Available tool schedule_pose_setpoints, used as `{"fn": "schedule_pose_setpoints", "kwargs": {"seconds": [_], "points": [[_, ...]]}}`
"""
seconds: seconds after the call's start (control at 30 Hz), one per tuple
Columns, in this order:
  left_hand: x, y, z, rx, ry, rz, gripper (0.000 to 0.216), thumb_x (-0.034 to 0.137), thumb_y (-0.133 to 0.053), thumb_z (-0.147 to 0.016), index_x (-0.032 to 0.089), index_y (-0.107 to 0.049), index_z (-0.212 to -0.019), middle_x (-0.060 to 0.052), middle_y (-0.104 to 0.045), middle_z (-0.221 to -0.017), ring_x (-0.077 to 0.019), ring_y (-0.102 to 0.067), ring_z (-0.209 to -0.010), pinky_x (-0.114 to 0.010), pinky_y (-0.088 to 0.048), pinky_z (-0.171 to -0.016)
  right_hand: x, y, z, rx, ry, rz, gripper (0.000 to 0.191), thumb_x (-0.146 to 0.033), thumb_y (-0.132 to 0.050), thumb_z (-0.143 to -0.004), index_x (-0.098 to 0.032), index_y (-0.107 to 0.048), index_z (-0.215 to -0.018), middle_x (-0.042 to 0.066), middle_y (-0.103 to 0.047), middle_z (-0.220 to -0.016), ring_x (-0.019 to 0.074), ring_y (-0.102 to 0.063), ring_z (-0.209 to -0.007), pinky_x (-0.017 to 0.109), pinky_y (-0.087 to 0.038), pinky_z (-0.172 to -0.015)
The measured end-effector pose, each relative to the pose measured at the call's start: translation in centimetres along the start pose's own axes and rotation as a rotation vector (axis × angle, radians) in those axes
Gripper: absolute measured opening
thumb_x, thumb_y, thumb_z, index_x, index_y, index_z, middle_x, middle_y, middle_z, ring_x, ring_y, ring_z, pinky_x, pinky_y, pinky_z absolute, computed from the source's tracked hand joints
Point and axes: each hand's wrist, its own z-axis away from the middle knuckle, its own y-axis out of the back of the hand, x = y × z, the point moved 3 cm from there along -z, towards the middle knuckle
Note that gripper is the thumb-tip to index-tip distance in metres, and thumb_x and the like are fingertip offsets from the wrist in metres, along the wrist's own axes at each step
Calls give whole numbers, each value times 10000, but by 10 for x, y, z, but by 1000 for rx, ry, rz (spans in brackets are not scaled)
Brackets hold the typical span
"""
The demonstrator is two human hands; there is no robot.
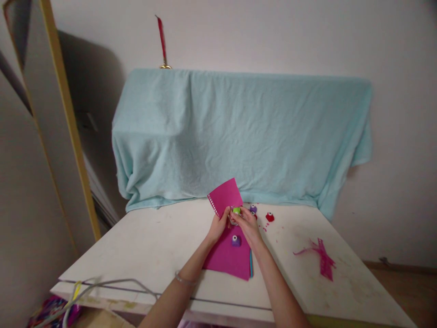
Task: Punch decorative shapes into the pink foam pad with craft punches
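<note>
Between my two hands is a small green craft punch point(236, 210), at the edge of a magenta paper sheet point(226, 193) with a row of punched holes down its left side. My left hand point(220, 225) is closed on the sheet's lower edge. My right hand point(248, 224) has its fingers wrapped round the green punch. Below them lies a stack of magenta paper point(227, 262), with a purple craft punch point(236, 240) resting on it. Another purple punch point(253, 208) and a red punch point(270, 217) stand just right of my right hand.
Cut magenta paper strips point(323, 259) lie on the right of the white table point(146, 246), and tiny punched bits are scattered near the red punch. A light blue cloth point(239, 132) drapes over something at the back. A grey cable point(116, 281) crosses the front left edge.
</note>
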Motion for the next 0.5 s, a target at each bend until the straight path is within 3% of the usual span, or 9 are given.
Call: {"fn": "schedule_pose_setpoints", "kwargs": {"seconds": [0.13,0.5], "points": [[-1,0,0,10,8,-9,557,663,-420,-877,158,-562,-689,9,-515,-512,-120,-479,-478,-242,-384,-521,-2,-1,1,-16,5,10,357,-352,-823,-658,-193,-682,-945,53,-707,-931,184,-655,-783,318,-540,-731],[0,2,-1,30,-1,-7,530,644,-419,-887,165,-558,-710,13,-519,-540,-118,-477,-496,-236,-383,-523,-1,-1,0,1,-33,-20,467,-334,-853,-607,-194,-670,-1013,69,-710,-962,205,-672,-804,336,-544,-730]]}}
